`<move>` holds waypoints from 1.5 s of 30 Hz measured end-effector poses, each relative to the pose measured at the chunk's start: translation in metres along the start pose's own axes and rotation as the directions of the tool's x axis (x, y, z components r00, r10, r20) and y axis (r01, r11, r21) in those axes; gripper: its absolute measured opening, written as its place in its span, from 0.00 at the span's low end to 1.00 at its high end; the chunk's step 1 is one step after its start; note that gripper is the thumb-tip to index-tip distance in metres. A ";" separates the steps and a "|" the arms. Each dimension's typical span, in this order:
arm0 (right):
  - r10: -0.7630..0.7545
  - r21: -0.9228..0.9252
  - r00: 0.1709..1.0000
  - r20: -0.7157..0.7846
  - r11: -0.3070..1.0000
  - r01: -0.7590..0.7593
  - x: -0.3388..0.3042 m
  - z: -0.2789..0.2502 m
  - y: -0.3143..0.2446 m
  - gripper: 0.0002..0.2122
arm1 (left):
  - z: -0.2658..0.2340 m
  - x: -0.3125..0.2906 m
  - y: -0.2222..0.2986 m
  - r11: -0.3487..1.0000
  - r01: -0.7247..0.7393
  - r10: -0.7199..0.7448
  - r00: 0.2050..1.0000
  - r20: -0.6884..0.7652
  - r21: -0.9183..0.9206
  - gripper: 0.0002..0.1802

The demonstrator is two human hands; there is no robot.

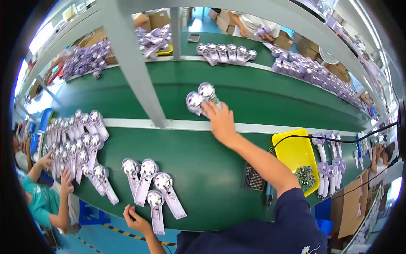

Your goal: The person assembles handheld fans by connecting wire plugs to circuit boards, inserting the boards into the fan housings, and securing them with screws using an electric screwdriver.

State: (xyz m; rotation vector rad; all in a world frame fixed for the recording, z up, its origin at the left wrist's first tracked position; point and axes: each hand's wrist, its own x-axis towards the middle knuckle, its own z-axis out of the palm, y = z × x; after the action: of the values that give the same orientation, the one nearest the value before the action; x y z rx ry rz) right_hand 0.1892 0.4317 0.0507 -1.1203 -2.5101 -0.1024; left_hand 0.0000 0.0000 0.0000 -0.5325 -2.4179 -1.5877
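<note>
Across the metal rail, my right hand [220,120] reaches over the green belt, its fingers closed on the handle ends of two lilac handheld fan shells [195,100] with round silver-white heads. The fingers partly hide their handles, and a bit of green circuit board shows beside them. My left hand [136,220] hangs at the near table edge, fingers loosely bent and apart, holding nothing visible. Close to it lies one open fan shell [156,211], with a few more [148,180] just beyond, heads pointing away from me.
Many fan shells [74,148] lie at left, where a co-worker's hands [65,183] work. At right stand a yellow tray [289,146] of small circuit boards [305,178], a black grid block [254,177], an electric screwdriver [269,194] and white-handled fans [332,173]. A metal post [135,67] rises from the rail.
</note>
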 end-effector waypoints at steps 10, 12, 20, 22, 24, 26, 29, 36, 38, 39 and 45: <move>0.422 -0.019 0.838 -0.345 0.890 -0.456 0.133 -0.003 0.254 0.26 | 0.015 0.001 -0.021 0.997 -0.010 0.014 0.998 -0.062 0.072 0.12; 0.456 -0.026 0.797 -0.397 0.862 -0.506 0.152 0.022 0.297 0.26 | 0.011 -0.002 -0.001 0.995 -0.005 0.010 0.999 -0.053 0.101 0.13; 0.777 -0.092 0.616 -0.131 0.609 -0.788 0.181 0.051 0.357 0.26 | -0.018 -0.005 0.020 0.972 0.058 -0.060 0.998 0.003 0.227 0.12; 0.698 -0.016 0.709 -0.098 0.711 -0.703 0.186 0.058 0.372 0.28 | -0.021 -0.004 0.021 0.963 0.074 -0.080 0.997 0.012 0.259 0.12; 0.613 0.018 0.789 -0.035 0.790 -0.613 0.192 0.064 0.392 0.36 | -0.022 -0.005 0.018 0.958 0.085 -0.090 0.996 0.009 0.274 0.12; 0.629 0.087 0.773 0.078 0.769 -0.634 0.208 0.076 0.357 0.42 | -0.049 -0.020 0.018 0.947 0.074 -0.087 0.996 0.030 0.314 0.13; 0.629 -0.110 0.777 0.021 0.774 -0.624 0.203 0.036 0.274 0.38 | -0.034 -0.021 -0.027 0.972 0.037 -0.013 0.995 -0.103 0.234 0.12; 0.395 0.507 0.810 -0.434 0.850 -0.142 0.143 0.068 0.219 0.33 | 0.007 0.004 0.015 0.996 -0.013 0.015 1.000 -0.027 0.091 0.06; 0.346 0.792 0.898 -0.270 0.610 0.003 0.096 0.022 0.090 0.28 | 0.001 0.002 0.020 0.997 -0.068 0.070 0.995 -0.076 0.031 0.07; 0.253 0.849 0.949 -0.186 0.528 0.026 0.061 -0.010 0.029 0.26 | -0.013 0.006 0.019 0.998 -0.059 0.060 0.998 -0.027 0.024 0.15; -0.604 0.625 0.797 0.016 0.628 0.464 -0.087 -0.107 -0.157 0.33 | 0.006 0.160 0.005 0.807 -0.230 0.241 0.969 0.053 0.544 0.45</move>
State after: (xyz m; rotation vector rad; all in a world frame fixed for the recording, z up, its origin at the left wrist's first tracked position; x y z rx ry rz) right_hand 0.1618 0.2406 0.1309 -0.0965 -2.6852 0.6571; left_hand -0.1443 0.0375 0.0583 -0.6607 -2.5084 -0.7367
